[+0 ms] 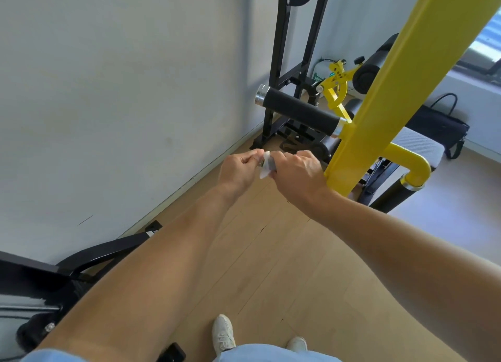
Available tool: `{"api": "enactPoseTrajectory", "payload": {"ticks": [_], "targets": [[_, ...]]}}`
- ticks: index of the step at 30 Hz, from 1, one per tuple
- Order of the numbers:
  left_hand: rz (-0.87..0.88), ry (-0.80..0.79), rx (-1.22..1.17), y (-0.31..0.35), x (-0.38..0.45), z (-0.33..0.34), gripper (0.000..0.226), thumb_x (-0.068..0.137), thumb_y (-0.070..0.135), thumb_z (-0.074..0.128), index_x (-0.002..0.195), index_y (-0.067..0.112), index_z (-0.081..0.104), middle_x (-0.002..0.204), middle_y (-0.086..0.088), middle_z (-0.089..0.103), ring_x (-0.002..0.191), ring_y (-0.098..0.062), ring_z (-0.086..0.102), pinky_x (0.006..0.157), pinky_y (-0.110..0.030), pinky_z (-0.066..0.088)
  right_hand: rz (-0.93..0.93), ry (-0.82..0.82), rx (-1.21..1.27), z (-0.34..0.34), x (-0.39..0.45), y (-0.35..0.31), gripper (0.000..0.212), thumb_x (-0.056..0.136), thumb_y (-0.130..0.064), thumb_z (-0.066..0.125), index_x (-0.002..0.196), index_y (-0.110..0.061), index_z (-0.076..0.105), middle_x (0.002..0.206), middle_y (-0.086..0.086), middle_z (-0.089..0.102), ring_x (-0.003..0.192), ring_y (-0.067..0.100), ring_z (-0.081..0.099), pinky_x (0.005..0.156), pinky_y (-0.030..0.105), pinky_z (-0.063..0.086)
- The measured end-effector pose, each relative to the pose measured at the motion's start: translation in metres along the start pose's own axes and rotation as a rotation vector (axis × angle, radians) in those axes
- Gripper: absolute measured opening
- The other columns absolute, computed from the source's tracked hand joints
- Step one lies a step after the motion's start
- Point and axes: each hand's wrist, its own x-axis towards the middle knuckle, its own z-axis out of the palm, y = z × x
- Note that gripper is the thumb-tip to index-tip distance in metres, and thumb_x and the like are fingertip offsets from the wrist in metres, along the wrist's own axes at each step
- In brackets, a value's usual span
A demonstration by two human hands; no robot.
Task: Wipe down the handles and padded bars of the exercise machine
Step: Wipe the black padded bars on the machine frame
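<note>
Head view, looking down over both forearms.

Hands: the left hand [240, 169] and right hand [296, 173] are close together at mid-frame, both curled. A white wipe [265, 166] is bunched between them; the right hand's fingers wrap over it, and the left hand pinches its near edge or a small metallic end-piece there, which of the two cannot be told. Whatever bar lies under the right hand is hidden by the fingers and the wipe.

Exercise machine: a yellow arm [390, 90] runs diagonally from the top right down to just beside the right hand; its upper end is cut off by the frame. Behind it is a black padded bar [298, 109] with a chrome cap, its right end passing behind the yellow arm. A black handle [393, 196] hangs from a yellow elbow at right, lower end cut short. The black upright frame [295, 49] stands against the wall, top cropped.

Other items: black bag [444, 125] on the floor, partly hidden; white shoes [223, 334]; black equipment [40, 280] at lower left, blurred and cropped.
</note>
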Motion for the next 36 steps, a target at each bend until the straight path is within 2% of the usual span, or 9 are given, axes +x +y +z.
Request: {"api": "enactPoseTrajectory", "payload": {"ticks": [4,7,10,15,20,26,29,31,36], "targets": [[-0.019,-0.001,0.011,-0.002,0.0,-0.001,0.039,0.102,0.045,0.054,0.134,0.026,0.066,0.115,0.005,0.065,0.085,-0.002,0.054,0.062,-0.004,0.039,-0.012,-0.218,-0.466,-0.031,-0.015,0.009,0.025,0.099,-0.034,0.057,0.112,-0.014,0.06,0.084,0.002,0.064,0.079,0.019,0.062,0.087,0.036,0.043],[-0.021,-0.002,0.024,-0.003,-0.002,0.001,0.04,0.101,0.046,0.053,0.134,0.027,0.066,0.112,0.006,0.064,0.081,-0.001,0.053,0.056,-0.003,0.037,-0.087,-0.259,-0.561,-0.036,-0.023,0.012,0.025,0.099,-0.033,0.056,0.113,-0.013,0.06,0.081,0.001,0.061,0.075,0.017,0.059,0.085,0.034,0.044],[-0.002,-0.001,0.013,-0.004,-0.003,0.001,0.036,0.102,0.042,0.054,0.131,0.026,0.068,0.122,0.004,0.07,0.098,-0.005,0.06,0.069,-0.008,0.04,-0.097,-0.167,-0.26,-0.023,-0.011,0.009,0.026,0.1,-0.031,0.056,0.118,-0.012,0.058,0.085,0.002,0.063,0.074,0.018,0.063,0.071,0.03,0.049],[-0.016,0.011,0.046,-0.005,-0.005,-0.003,0.038,0.101,0.046,0.053,0.126,0.023,0.071,0.118,-0.001,0.073,0.103,-0.015,0.062,0.078,-0.021,0.049,0.038,-0.024,0.317,0.0,0.004,-0.016,0.025,0.096,-0.041,0.06,0.107,-0.02,0.067,0.091,-0.001,0.071,0.082,0.019,0.069,0.078,0.037,0.057],[-0.016,0.026,-0.014,-0.006,-0.005,-0.006,0.035,0.1,0.043,0.058,0.126,0.024,0.071,0.121,0.003,0.072,0.107,-0.012,0.062,0.08,-0.017,0.046,0.006,-0.153,-0.205,-0.01,0.001,-0.007,0.021,0.099,-0.032,0.058,0.108,-0.014,0.064,0.087,0.0,0.067,0.083,0.02,0.066,0.091,0.035,0.046],[-0.033,0.021,-0.025,-0.004,-0.006,0.0,0.038,0.1,0.045,0.057,0.13,0.026,0.069,0.115,0.003,0.067,0.101,-0.01,0.056,0.065,-0.007,0.036,-0.062,-0.387,-0.73,-0.039,-0.021,0.0,0.027,0.099,-0.028,0.052,0.12,-0.013,0.059,0.093,0.005,0.067,0.099,0.026,0.065,0.114,0.057,0.028],[-0.045,0.02,-0.024,-0.002,-0.008,0.003,0.037,0.101,0.044,0.056,0.13,0.025,0.069,0.115,0.001,0.069,0.094,-0.008,0.058,0.067,-0.009,0.04,-0.049,-0.316,-0.554,-0.039,-0.012,0.007,0.02,0.099,-0.032,0.056,0.107,-0.015,0.063,0.076,0.002,0.061,0.083,0.022,0.065,0.111,0.049,0.033],[-0.038,0.018,-0.045,-0.002,-0.009,0.003,0.036,0.101,0.042,0.056,0.128,0.023,0.07,0.117,0.001,0.072,0.105,-0.013,0.061,0.078,-0.015,0.046,-0.029,-0.257,-0.328,-0.032,0.003,0.003,0.027,0.097,-0.041,0.058,0.104,-0.016,0.064,0.071,-0.001,0.055,0.075,0.019,0.059,0.094,0.039,0.041],[-0.035,0.028,0.011,-0.003,-0.007,0.001,0.038,0.1,0.047,0.054,0.125,0.025,0.072,0.118,0.002,0.073,0.107,-0.015,0.062,0.077,-0.021,0.049,0.058,-0.162,0.092,-0.006,0.015,-0.014,0.023,0.098,-0.037,0.061,0.108,-0.017,0.062,0.089,-0.001,0.068,0.085,0.019,0.066,0.092,0.034,0.045]]}}
